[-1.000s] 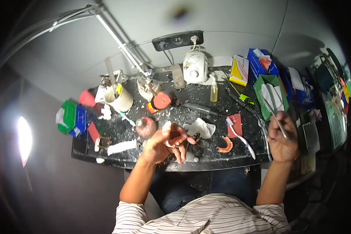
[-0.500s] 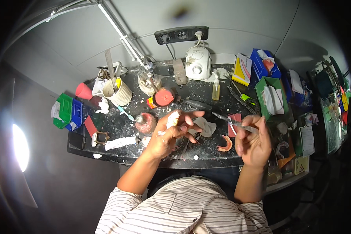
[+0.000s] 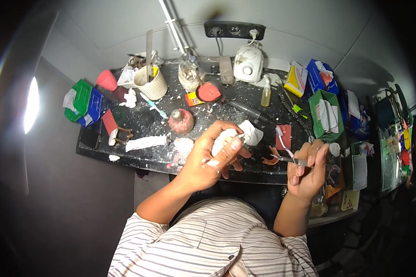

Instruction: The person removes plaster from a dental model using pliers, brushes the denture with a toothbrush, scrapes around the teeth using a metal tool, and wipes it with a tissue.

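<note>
My left hand (image 3: 207, 154) is wrapped around a white plaster lump (image 3: 222, 141), with the thumb across its front; fingers hide part of it. White residue sticks to the base of that thumb. In my right hand (image 3: 307, 168), fingers and thumb pinch a slim metal knife (image 3: 295, 160), its tip directed left. The knife is apart from the plaster. Just beyond its tip lies a pink denture (image 3: 269, 159), partly covered by the tool. A toothbrush (image 3: 282, 138) with a pale head lies by a pink wax sheet (image 3: 285, 134) near my right hand.
White scraps litter the black bench (image 3: 138, 117). A pink-coated flask (image 3: 181, 121) and crumpled tissue (image 3: 252, 133) stand near my left hand. Farther back are a red bowl (image 3: 209, 92), a handpiece (image 3: 247, 109) and a white control unit (image 3: 248, 64). A green bin (image 3: 326, 94) sits right.
My right hand has lowered slightly, with the knife tip coming down. My left hand has turned, showing more of the plaster lump with the thumb across it. The view has shifted.
</note>
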`<state>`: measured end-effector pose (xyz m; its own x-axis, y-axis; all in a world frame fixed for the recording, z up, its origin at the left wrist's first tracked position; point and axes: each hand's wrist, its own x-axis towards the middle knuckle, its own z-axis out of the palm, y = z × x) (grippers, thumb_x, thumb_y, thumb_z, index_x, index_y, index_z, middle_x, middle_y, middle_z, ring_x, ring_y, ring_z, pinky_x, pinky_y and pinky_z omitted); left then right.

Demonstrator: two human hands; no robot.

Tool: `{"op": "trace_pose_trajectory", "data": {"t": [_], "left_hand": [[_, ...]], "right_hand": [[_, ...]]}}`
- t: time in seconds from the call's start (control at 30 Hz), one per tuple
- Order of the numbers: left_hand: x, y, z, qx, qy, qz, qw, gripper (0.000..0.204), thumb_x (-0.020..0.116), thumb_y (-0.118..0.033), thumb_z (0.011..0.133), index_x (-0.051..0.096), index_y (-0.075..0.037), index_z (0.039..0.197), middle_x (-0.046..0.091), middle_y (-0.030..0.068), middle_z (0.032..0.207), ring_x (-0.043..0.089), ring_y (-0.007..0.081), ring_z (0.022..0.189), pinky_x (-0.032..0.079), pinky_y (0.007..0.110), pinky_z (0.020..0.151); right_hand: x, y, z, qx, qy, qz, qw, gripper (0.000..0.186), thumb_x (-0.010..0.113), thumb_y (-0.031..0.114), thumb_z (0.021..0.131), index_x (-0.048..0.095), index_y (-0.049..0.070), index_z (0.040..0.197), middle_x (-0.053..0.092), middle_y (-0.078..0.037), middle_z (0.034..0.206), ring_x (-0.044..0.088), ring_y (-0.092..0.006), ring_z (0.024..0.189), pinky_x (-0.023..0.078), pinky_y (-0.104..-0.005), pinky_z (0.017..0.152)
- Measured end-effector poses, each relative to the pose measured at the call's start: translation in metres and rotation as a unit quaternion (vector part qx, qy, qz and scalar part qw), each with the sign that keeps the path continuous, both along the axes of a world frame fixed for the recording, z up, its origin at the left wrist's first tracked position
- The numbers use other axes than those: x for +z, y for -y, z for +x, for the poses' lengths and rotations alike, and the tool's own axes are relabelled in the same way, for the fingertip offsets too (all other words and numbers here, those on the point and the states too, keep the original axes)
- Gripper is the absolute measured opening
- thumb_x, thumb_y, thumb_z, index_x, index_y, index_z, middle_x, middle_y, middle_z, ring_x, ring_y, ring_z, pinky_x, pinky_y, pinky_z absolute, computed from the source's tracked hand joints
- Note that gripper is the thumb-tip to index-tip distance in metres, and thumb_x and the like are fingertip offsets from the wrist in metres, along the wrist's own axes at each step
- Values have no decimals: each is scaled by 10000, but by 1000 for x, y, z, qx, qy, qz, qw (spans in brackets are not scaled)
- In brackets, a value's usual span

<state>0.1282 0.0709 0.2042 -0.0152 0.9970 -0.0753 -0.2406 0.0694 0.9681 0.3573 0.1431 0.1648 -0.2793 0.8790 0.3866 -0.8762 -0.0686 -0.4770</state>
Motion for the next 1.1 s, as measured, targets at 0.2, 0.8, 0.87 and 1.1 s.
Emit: {"op": "trace_pose_trajectory", "data": {"t": [0.2,0.8,0.87,1.1], "left_hand": [[5,18,-4,35,-220,124,967,442,789,-263,870,533,-25,1141,621,43,739,568,89,656,456,263,605],[-11,15,-7,3,-190,176,966,403,701,-133,819,534,39,1144,626,96,768,565,110,641,443,251,603],[-8,18,-12,-16,-236,215,947,420,701,-147,810,531,63,1132,657,143,805,611,139,647,471,258,586],[-16,7,-12,1,-303,313,900,548,759,-288,865,495,81,1173,644,161,852,619,169,699,494,281,620]], "right_hand": [[32,25,-11,55,302,104,946,725,286,501,1071,543,-161,1217,665,-359,1055,722,-341,713,599,-360,525],[50,8,7,28,273,317,908,233,686,-7,912,579,-99,1098,653,-215,922,746,-276,792,661,-320,692],[54,10,1,15,320,368,873,384,798,-104,762,605,-65,1091,652,-197,974,745,-239,850,661,-275,739],[54,15,-5,-51,354,354,864,369,806,-130,728,645,-52,1051,643,-198,1030,742,-238,846,661,-267,729]]}}
